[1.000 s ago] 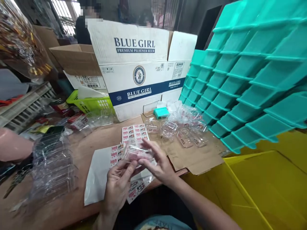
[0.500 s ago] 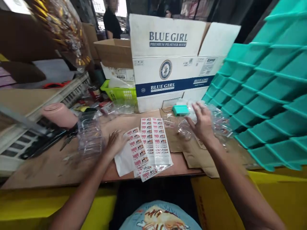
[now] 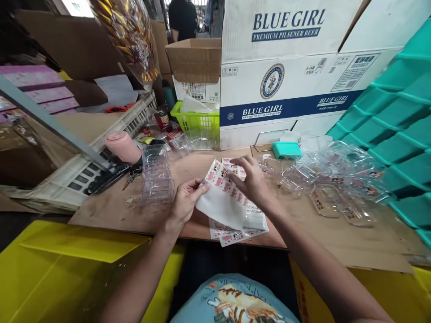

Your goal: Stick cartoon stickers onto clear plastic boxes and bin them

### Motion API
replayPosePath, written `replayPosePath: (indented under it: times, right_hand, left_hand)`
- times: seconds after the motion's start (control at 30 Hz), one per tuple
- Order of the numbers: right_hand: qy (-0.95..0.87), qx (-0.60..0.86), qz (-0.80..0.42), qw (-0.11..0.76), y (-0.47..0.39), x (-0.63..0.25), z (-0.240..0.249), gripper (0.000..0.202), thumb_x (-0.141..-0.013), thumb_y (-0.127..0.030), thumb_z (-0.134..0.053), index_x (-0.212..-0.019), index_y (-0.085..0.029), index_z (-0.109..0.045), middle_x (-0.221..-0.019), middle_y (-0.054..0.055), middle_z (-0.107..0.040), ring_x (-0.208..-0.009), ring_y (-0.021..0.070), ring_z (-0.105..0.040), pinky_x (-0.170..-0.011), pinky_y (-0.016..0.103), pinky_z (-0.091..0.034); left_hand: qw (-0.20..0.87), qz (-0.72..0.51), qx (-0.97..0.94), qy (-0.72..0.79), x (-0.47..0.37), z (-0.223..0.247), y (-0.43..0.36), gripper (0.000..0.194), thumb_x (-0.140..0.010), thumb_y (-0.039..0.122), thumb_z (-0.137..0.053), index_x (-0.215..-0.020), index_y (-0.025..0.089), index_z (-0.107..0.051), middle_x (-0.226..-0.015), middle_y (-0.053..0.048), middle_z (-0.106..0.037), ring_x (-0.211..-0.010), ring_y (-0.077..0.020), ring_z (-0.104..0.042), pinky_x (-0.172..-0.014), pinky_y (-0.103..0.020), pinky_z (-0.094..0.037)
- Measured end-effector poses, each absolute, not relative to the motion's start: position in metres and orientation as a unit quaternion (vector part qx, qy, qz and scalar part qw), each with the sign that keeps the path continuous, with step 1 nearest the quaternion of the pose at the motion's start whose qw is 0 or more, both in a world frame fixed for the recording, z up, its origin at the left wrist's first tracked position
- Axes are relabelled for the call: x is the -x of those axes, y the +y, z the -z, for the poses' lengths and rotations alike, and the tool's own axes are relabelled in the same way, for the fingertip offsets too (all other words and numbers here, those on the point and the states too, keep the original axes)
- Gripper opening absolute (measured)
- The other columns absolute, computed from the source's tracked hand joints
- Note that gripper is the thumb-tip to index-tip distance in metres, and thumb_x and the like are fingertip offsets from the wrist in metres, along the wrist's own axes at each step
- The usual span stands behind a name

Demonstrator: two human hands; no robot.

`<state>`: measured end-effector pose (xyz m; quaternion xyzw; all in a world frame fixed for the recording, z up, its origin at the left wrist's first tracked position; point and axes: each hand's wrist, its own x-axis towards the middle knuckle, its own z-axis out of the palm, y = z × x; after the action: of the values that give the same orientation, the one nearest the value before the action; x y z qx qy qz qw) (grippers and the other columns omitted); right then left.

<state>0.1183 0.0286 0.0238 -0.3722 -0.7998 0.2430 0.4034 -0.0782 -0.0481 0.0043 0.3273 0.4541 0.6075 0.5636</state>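
My left hand (image 3: 187, 197) pinches the left edge of a sticker sheet (image 3: 224, 204), which is lifted and tilted, with a blank white area below its printed rows. Over the sheet's upper right part is my right hand (image 3: 252, 179), its thumb and fingers curved apart, close to the stickers. Other printed sheets (image 3: 232, 237) lie underneath on the cardboard surface. Left of them stands a row of clear plastic cases (image 3: 156, 179). Several more clear cases (image 3: 325, 199), some bearing stickers, are spread at the right.
Behind are a white beer carton (image 3: 249, 94), a green basket (image 3: 198, 123) and a small turquoise box (image 3: 287, 150). Turquoise trays (image 3: 387, 116) rise at the right. A pink cup (image 3: 123, 147) and keys (image 3: 131, 178) lie left. A person (image 3: 182, 20) is in the background.
My left hand has lifted the sticker sheet and turned it. My right hand has moved from the clear cases at the right to above the sheet. The view has shifted left.
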Motion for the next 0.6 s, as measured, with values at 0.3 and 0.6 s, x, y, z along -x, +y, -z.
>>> replayPosePath:
  times: [0.3,0.6]
  right_hand:
    - [-0.841,0.293,-0.122,0.437,-0.005,-0.088,-0.001,0.016,-0.095,-0.023,-0.057,-0.092,-0.020,-0.072,-0.087,0.009,-0.067,-0.082,0.0221,-0.054,-0.075,0.038,-0.049]
    - [-0.625,0.425,-0.381,0.532,0.032,-0.107,0.013,0.022,-0.089,-0.038,-0.056,-0.076,-0.020,-0.060,-0.072,0.002,-0.062,-0.069,0.0162,-0.057,-0.069,0.031,-0.050]
  left_hand:
    - [0.524,-0.600,-0.409,0.445,0.055,0.026,-0.054,0.030,-0.085,0.042,-0.068,-0.097,0.016,-0.074,-0.089,-0.003,-0.073,-0.078,-0.0143,-0.063,-0.068,-0.021,-0.047]
    - [0.355,-0.521,-0.525,0.572,0.064,0.059,-0.045,0.031,-0.093,0.039,-0.054,-0.102,0.015,-0.071,-0.085,-0.007,-0.069,-0.079,-0.0199,-0.063,-0.075,-0.030,-0.051]
